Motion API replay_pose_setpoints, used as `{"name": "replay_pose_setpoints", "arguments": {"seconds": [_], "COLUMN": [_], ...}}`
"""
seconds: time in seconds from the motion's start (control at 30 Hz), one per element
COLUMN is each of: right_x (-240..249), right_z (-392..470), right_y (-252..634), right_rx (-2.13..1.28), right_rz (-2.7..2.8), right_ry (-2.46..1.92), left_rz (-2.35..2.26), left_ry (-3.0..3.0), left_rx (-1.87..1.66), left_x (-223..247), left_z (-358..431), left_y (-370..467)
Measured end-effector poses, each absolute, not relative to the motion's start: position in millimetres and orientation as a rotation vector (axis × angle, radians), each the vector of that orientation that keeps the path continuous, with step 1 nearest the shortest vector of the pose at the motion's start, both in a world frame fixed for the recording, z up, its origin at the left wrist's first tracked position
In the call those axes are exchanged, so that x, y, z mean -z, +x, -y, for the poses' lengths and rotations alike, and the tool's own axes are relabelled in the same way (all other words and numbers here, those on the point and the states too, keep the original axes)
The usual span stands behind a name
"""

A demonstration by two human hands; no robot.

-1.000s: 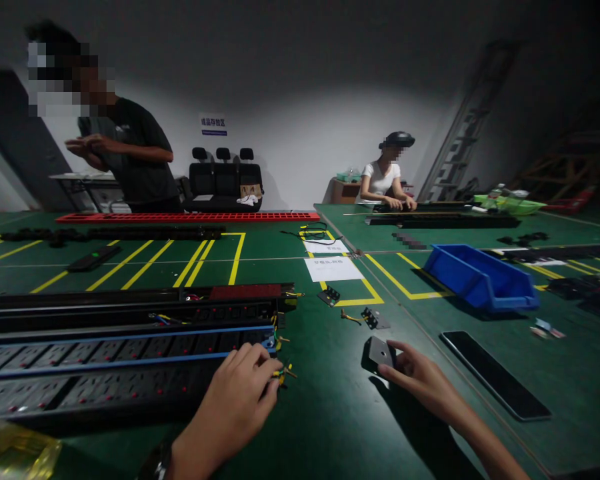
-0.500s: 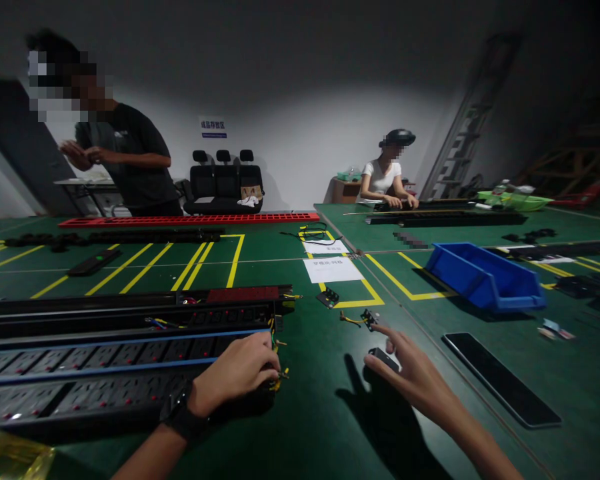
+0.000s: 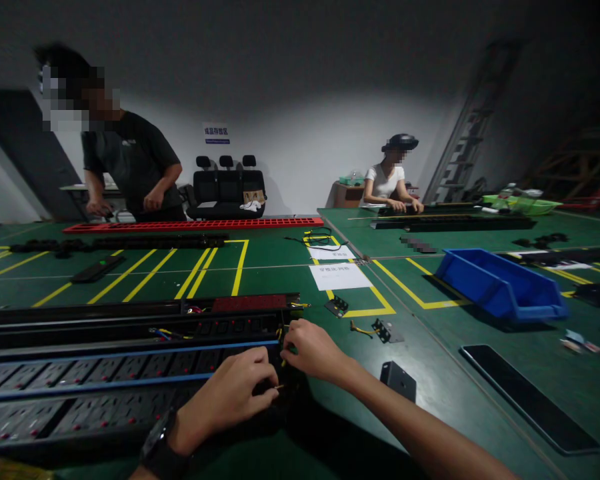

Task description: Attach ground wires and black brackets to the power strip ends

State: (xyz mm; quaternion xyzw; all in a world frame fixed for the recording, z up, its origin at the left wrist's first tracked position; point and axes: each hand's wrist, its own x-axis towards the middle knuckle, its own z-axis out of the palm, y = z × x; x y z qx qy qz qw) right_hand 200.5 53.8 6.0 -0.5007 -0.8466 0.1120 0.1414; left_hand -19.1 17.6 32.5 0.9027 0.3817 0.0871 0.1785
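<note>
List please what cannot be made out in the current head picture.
Head: anything within the right grip, which itself blocks the view.
Head: long, blue-edged black socket strip, left end cut off by the picture's edge.
Head: nearer white rectangular paper sheet, lower print too small and faint.

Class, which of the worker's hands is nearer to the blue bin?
Right. The right hand is in front and left of the blue bin; the left hand is farther left.

Socket strips (image 3: 100, 370) cropped left, wires (image 3: 280, 335) partly hidden by right grip (image 3: 313, 348), ladder (image 3: 457, 150) blurred
</note>
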Motion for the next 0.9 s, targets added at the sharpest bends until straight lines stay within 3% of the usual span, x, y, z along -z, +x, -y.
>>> {"name": "replay_pose_setpoints", "arguments": {"seconds": [0.3, 0.5, 0.67, 0.8, 0.9], "right_x": [9.0, 15.3, 15.3, 11.9, 8.6], "right_z": [-60.7, -64.6, -52.4, -45.6, -47.6], "right_y": [200.3, 233.3, 266.5, 280.9, 280.6], "right_rx": [-0.445, -0.561, -0.522, -0.498, -0.490], "right_rz": [2.374, 1.964, 2.057, 2.119, 2.189], "right_ry": [-1.172, -1.292, -1.318, -1.385, -1.351], "left_rz": [-1.023, -0.858, -0.764, -0.751, -0.989], "left_ry": [2.548, 2.843, 3.072, 3.043, 2.935], "left_rx": [-0.356, -0.179, -0.005, -0.131, -0.307], "left_x": [-42.5, -34.3, -5.7, -7.5, -31.3], "left_z": [0.4, 16.8, 25.8, 18.5, -2.9], "left_y": [-7.5, 38.1, 80.9, 86.1, 65.4]}}
